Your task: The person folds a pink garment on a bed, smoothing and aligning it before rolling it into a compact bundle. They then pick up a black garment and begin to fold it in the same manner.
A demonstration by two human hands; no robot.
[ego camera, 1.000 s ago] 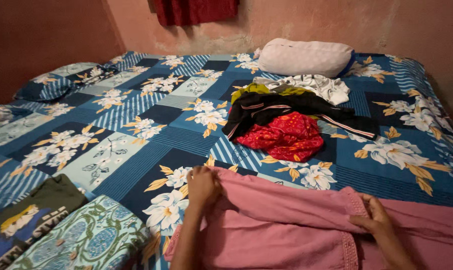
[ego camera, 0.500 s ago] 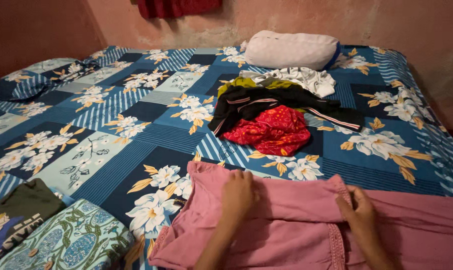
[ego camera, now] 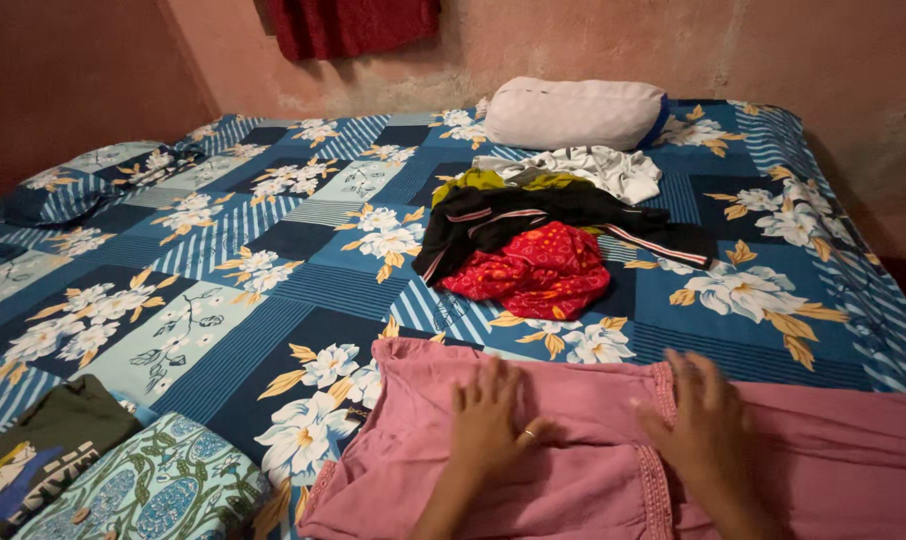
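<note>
- Both hands lie flat and open on the pink garment (ego camera: 593, 470) at the near edge of the bed (ego camera: 273, 230): left hand (ego camera: 488, 420), right hand (ego camera: 703, 425).
- Soft, light, floppy cloth; best pinched at its hems or corners.
- Folded clothes (ego camera: 123, 485) sit near left.
- Farther off, a heap of clothes (ego camera: 543, 235), then a pillow (ego camera: 573, 112).

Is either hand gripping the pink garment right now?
No. The left hand and right hand both lie flat, fingers spread, on the pink garment.
</note>
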